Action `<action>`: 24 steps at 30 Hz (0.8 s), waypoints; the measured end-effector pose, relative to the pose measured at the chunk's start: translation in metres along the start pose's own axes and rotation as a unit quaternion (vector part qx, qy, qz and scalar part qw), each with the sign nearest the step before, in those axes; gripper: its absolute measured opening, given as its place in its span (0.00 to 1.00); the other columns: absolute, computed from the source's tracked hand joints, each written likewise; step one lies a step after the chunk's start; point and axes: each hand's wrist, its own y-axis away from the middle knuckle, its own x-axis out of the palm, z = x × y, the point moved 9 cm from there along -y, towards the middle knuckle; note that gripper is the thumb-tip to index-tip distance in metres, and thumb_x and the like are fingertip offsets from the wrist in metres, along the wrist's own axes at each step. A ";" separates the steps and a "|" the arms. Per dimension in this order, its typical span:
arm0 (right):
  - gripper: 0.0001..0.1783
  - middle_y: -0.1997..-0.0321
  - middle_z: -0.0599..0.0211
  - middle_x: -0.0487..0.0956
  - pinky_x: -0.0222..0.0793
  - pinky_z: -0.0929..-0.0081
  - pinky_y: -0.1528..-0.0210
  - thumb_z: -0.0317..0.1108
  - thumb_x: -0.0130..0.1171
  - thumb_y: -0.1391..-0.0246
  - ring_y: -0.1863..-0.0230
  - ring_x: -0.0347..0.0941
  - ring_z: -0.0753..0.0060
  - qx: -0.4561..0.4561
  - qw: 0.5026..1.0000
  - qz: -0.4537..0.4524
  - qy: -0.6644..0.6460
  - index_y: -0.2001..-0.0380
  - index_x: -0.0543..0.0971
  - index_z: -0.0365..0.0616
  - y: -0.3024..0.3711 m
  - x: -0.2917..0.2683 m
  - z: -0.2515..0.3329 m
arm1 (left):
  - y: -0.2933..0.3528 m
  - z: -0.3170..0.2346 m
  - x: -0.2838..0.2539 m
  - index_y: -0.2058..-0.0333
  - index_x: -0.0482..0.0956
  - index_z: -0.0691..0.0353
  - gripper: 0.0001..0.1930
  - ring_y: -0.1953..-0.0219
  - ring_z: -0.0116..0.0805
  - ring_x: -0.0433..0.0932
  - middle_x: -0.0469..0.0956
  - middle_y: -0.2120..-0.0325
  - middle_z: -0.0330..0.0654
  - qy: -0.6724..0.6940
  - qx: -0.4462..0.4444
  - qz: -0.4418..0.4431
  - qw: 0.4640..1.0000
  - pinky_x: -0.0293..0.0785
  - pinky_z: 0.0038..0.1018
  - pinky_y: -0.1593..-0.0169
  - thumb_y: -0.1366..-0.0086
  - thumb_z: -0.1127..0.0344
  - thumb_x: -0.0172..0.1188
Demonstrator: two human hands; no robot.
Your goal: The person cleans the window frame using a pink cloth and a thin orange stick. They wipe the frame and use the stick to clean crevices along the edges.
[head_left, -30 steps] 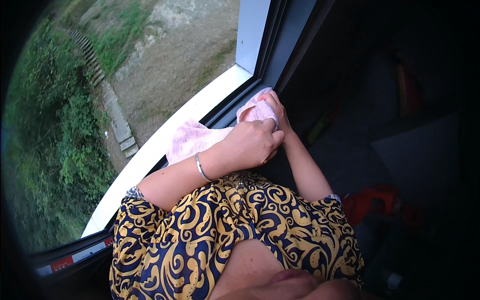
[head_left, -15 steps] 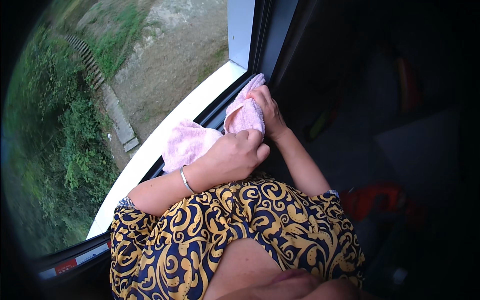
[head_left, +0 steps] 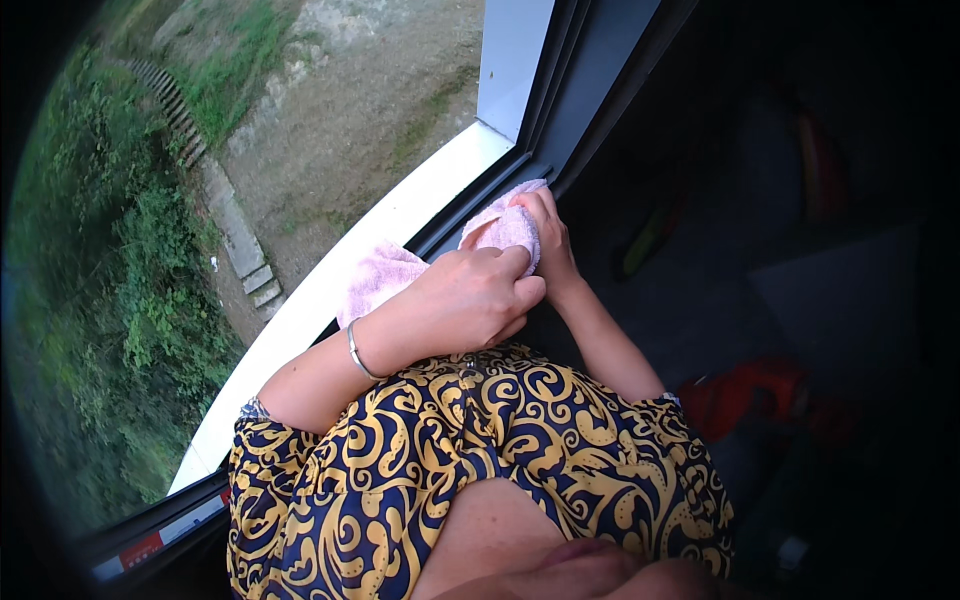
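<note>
A pink terry cloth (head_left: 382, 276) is bunched along the dark window frame (head_left: 430, 238), part of it spread over the white outer sill. My left hand (head_left: 480, 297), with a silver bangle on the wrist, is closed on the cloth's near part. Farther along, my right hand (head_left: 550, 232) grips the cloth's far end, its fingers curled over it and pressing it against the frame close to the corner. My left hand hides the middle of the cloth.
A white ledge (head_left: 380, 225) curves outside the window, meeting a pale upright post (head_left: 512, 70). Far below lie bare ground, bushes (head_left: 170, 260) and concrete steps (head_left: 165, 95). In the dark room at right sits a red object (head_left: 745, 392), too dim to name.
The cloth's far end is now lower and more bunched beneath my right hand, which has come slightly nearer and to the right. The view has shifted a little.
</note>
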 end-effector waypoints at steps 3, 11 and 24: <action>0.23 0.61 0.54 0.70 0.75 0.63 0.61 0.36 0.67 0.58 0.62 0.75 0.49 -0.024 1.000 -0.017 -0.008 0.63 0.67 0.41 -0.005 -0.009 -0.016 | -0.016 -0.001 0.005 0.74 0.70 0.63 0.10 0.71 0.42 0.76 0.70 0.73 0.47 -0.011 -0.003 0.008 1.000 0.74 0.33 0.69 0.49 0.65 0.61; 0.15 0.62 0.58 0.67 0.71 0.67 0.60 0.29 0.60 0.54 0.62 0.71 0.57 -0.064 0.997 -0.044 -0.007 0.63 0.68 0.42 0.007 -0.006 -0.029 | -0.013 -0.016 0.038 0.73 0.71 0.63 0.07 0.73 0.37 0.74 0.67 0.75 0.45 -0.088 0.041 0.003 0.995 0.73 0.28 0.74 0.44 0.65 0.51; 0.23 0.61 0.53 0.69 0.72 0.56 0.62 0.38 0.66 0.58 0.62 0.73 0.44 0.002 0.999 -0.033 0.019 0.63 0.67 0.42 -0.001 0.008 -0.003 | 0.013 0.014 -0.005 0.74 0.68 0.63 0.10 0.72 0.45 0.74 0.68 0.73 0.47 0.033 -0.009 -0.046 0.998 0.73 0.36 0.69 0.50 0.67 0.60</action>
